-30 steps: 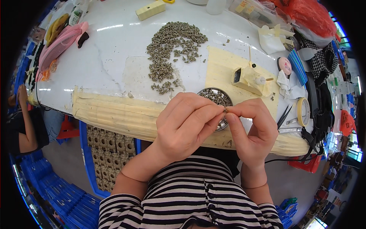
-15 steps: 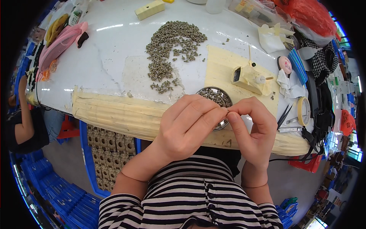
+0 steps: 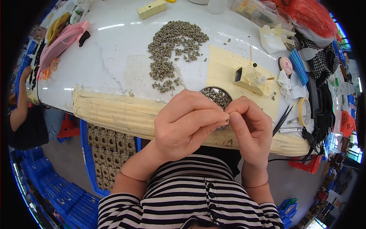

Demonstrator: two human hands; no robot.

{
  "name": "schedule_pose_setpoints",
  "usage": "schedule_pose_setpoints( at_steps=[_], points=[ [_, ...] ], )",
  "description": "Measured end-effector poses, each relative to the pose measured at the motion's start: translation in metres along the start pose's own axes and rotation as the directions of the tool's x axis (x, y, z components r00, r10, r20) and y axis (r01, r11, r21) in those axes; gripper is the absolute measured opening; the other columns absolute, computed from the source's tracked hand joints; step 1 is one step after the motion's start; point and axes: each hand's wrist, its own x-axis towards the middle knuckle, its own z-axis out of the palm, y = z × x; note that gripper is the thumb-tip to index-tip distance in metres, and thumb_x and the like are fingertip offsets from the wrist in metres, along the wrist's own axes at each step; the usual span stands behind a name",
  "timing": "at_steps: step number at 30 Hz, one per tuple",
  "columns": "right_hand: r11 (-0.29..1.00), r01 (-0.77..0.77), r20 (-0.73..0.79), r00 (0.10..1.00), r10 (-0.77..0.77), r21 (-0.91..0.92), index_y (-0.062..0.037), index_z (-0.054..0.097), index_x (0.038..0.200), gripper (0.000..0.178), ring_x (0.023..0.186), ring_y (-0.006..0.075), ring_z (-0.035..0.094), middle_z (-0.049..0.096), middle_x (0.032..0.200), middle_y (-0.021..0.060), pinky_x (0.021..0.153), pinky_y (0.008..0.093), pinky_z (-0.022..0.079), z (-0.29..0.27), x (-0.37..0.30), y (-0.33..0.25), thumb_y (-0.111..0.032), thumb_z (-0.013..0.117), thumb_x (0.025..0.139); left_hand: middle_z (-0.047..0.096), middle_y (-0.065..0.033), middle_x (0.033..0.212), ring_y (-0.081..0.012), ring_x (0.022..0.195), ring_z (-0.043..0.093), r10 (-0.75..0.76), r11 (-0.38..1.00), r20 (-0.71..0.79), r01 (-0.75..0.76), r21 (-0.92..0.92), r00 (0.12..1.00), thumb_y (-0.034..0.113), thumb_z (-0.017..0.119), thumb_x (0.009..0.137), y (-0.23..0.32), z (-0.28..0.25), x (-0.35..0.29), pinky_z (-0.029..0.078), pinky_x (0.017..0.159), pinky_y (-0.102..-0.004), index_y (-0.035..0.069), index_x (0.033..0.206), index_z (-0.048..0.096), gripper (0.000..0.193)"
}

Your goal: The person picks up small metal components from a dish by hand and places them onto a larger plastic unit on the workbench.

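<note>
Both hands are closed in fingertip pinches that meet over the front edge of the worktable: the left hand (image 3: pixel 187 128) and the right hand (image 3: pixel 251 133) grip a small metal part (image 3: pixel 228 120) between them. The part is mostly covered by the fingers, and its exact shape and orientation cannot be determined. The right thumb and index finger form a rounded loop; the left fingers are bunched, palm side down. Directly beyond the fingertips, partly hidden by the hands, stands a round metal dish (image 3: pixel 231 98) containing many small metal pieces (image 3: pixel 215 96). The dish overlaps the near edge of a beige sheet (image 3: pixel 219 63), on which a tape-wrapped block (image 3: pixel 249 81) with a projecting rod rests. To the right of the right hand lie black tweezers (image 3: pixel 282 120) and, just beside them, a roll of tape (image 3: pixel 304 111). Farther out, left of the sheet, a large curved pile of small metal parts (image 3: pixel 162 47) is spread on the white tabletop (image 3: pixel 110 49). Beige padding (image 3: pixel 114 113) lines the front edge. Below this edge, to the left, a blue crate (image 3: pixel 88 164) holds rows of metal blocks (image 3: pixel 108 155). At the far left of the table lies a pink mesh object (image 3: pixel 61 45); a co-worker's arm (image 3: pixel 22 101) is visible beyond it.
</note>
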Motion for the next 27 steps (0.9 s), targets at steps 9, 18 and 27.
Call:
schedule_pose_setpoints(
  at_steps=[9, 18, 27],
  points=[
    [0.916, 0.181, -0.1, 0.968, -0.23, -0.359, 0.0003, 0.067, 0.085, 0.003, 0.071, 0.0186, 0.058, 0.064, 0.079, 0.0081, 0.066, 0.0268, 0.046, 0.001, 0.003, 0.001, 0.001, 0.07, 0.083, 0.067, -0.0083, 0.089, -0.0233, 0.077, 0.064, 0.088, 0.977, -0.046, -0.078, 0.196, 0.995, -0.003, 0.079, 0.072, -0.001, 0.007, -0.001, 0.051, 0.064, -0.0317, 0.001, 0.094, 0.07, 0.024],
    [0.487, 0.369, 0.051, 0.834, -0.549, -0.792, -0.0007, 0.069, 0.087, 0.019, 0.068, 0.0228, 0.059, 0.064, 0.079, 0.0076, 0.058, 0.0314, 0.047, 0.006, 0.005, 0.001, 0.001, 0.078, 0.07, 0.065, -0.0091, 0.085, -0.025, 0.073, 0.063, 0.124, 0.92, -0.039, -0.1, 0.379, 0.992, -0.005, 0.078, 0.068, -0.006, 0.015, -0.004, 0.051, 0.061, -0.0323, -0.001, 0.092, 0.069, 0.026],
    [0.618, 0.321, -0.018, 0.879, -0.477, -0.718, -0.0015, 0.069, 0.085, 0.016, 0.069, 0.0225, 0.059, 0.064, 0.079, 0.0076, 0.061, 0.0312, 0.047, 0.001, 0.005, 0.001, 0.001, 0.077, 0.072, 0.064, -0.0098, 0.085, -0.0257, 0.073, 0.062, 0.114, 0.921, -0.009, -0.103, 0.376, 0.993, -0.006, 0.078, 0.068, -0.006, 0.016, -0.005, 0.05, 0.061, -0.033, -0.002, 0.092, 0.069, 0.026]
  ],
)
